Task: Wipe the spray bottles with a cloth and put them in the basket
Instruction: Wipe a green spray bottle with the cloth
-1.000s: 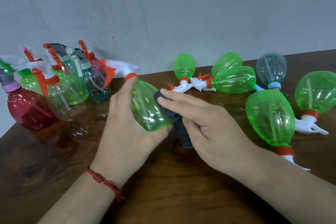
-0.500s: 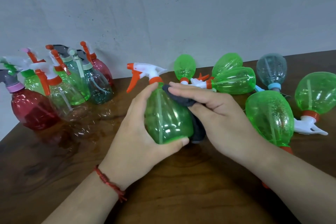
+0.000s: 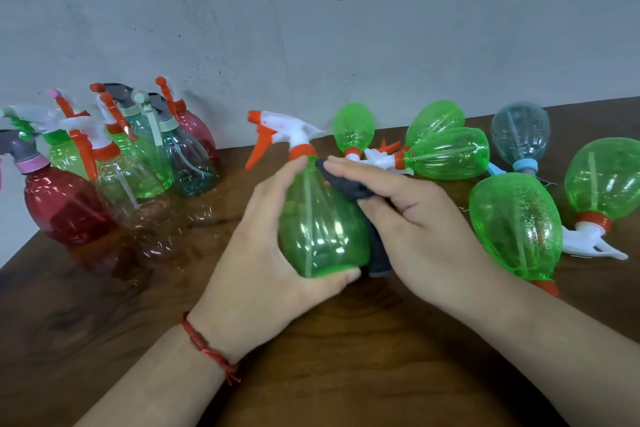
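My left hand (image 3: 263,253) grips a green spray bottle (image 3: 318,225) round its body, nearly upright over the table's middle, its white and orange trigger head (image 3: 284,135) pointing left. My right hand (image 3: 415,229) holds a dark grey cloth (image 3: 349,184) against the bottle's right shoulder, fingers laid over the cloth; the cloth's tail hangs down behind the bottle (image 3: 379,256). Several green bottles (image 3: 516,225) and one grey-blue bottle (image 3: 519,135) lie on their sides at the right. No basket is in view.
Several bottles stand upright in a cluster at the back left, among them a red one (image 3: 65,208), a clear one (image 3: 131,191) and a dark teal one (image 3: 187,163). A grey wall (image 3: 311,28) runs behind the brown wooden table (image 3: 329,357), whose left edge slants past the red bottle.
The green bottle swung from tilted left to nearly upright and shifted right. My right hand slid the cloth up from the bottle's side to its shoulder by the neck.
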`<state>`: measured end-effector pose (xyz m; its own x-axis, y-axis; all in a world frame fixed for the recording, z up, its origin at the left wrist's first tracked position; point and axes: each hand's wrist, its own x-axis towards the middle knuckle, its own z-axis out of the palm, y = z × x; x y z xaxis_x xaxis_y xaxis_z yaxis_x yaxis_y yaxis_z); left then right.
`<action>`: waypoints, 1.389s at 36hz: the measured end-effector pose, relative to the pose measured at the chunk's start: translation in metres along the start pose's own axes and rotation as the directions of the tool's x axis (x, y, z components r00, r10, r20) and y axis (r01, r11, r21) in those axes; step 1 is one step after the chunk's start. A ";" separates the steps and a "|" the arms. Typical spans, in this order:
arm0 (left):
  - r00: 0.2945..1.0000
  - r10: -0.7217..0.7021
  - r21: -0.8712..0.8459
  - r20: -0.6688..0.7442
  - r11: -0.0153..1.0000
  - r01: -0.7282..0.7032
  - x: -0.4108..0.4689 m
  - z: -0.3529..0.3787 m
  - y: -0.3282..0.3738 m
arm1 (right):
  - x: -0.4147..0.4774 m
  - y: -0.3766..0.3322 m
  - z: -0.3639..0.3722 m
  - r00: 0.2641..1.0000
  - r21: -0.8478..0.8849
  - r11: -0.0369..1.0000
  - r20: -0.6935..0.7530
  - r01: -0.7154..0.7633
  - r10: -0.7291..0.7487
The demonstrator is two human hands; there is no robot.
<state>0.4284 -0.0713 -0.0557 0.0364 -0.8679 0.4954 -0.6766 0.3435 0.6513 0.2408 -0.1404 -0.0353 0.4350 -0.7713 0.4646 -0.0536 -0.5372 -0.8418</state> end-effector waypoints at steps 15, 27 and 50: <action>0.989 0.071 -0.027 0.133 0.997 -0.068 0.002 -0.009 0.000 | -0.003 0.004 -0.001 0.999 0.076 0.996 0.027 0.035 -0.037; 0.967 -0.160 -0.002 -0.198 0.987 0.163 0.007 -0.017 -0.014 | -0.012 0.004 0.006 0.976 -0.162 0.969 0.141 0.186 -0.164; 0.998 -0.007 0.051 0.070 0.999 0.003 -0.005 -0.003 -0.001 | 0.000 0.005 0.001 0.999 0.252 0.967 0.031 -0.030 0.023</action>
<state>0.4311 -0.0663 -0.0570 -0.0105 -0.8931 0.4496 -0.7134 0.3218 0.6225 0.2416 -0.1422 -0.0400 0.4610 -0.7727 0.4363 0.1617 -0.4103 -0.8975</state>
